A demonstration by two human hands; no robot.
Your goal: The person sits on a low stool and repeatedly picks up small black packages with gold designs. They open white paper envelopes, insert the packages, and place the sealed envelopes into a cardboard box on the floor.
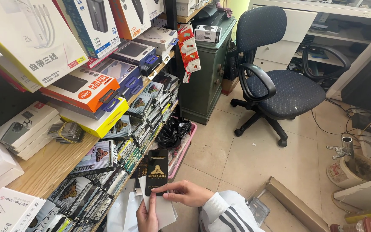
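The black flat packet point(156, 171), a slim screen-protector sleeve with a gold emblem, stands upright low in the view, just in front of the lower shelf edge, pinched near its bottom end by the right hand point(185, 192), whose thumb and forefinger are closed on it while the other fingers curl loosely. The left hand point(147, 217) sits below it, fingers wrapped around a sheaf of white packets point(162, 210) and steadying the black one's foot. The hold is only a two-finger pinch at one end, so I judge the smooth sleeve could pivot or slide out and drop to the tiled floor point(224, 150). The white sheaf looks fanned rather than squared, and a loosened grip could let it splay. Just beside, the rows of similar packets point(108, 180) lean packed along the wooden shelf point(52, 165); a knock from the wrist might tip several out. Beneath lies a pink tray point(185, 150) of black cables, and near the right elbow an open cardboard box point(293, 206); the office chair point(275, 81) stands well apart
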